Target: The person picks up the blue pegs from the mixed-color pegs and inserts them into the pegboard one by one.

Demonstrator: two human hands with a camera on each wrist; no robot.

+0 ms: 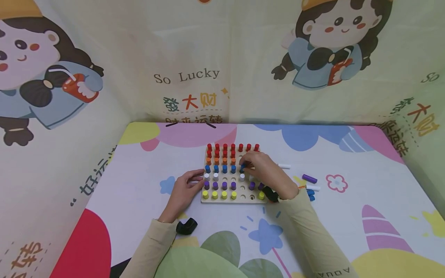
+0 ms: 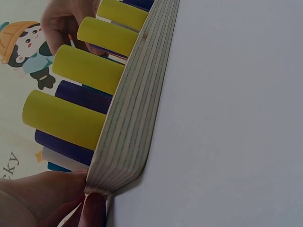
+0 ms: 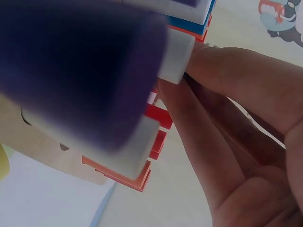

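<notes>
A wooden pegboard (image 1: 222,200) lies on the table with rows of coloured pegs standing in it: red, orange, blue, white, purple and yellow. My left hand (image 1: 183,193) holds the board's left edge; in the left wrist view its thumb and a finger meet at the board's corner, beside the yellow pegs (image 2: 66,118). Over the right part of the board, my right hand (image 1: 265,172) pinches a blue peg (image 1: 242,168) in the blue row. The right wrist view has its fingertips behind a white peg (image 3: 177,56), and a purple peg (image 3: 85,71) looms blurred in front.
Loose pegs lie right of the board: a purple peg (image 1: 309,178), white pegs (image 1: 285,166) and blue pegs (image 1: 311,196). Holes show between pegs in several rows. A patterned cloth covers the table (image 1: 139,200), and a printed curtain (image 1: 194,46) hangs behind.
</notes>
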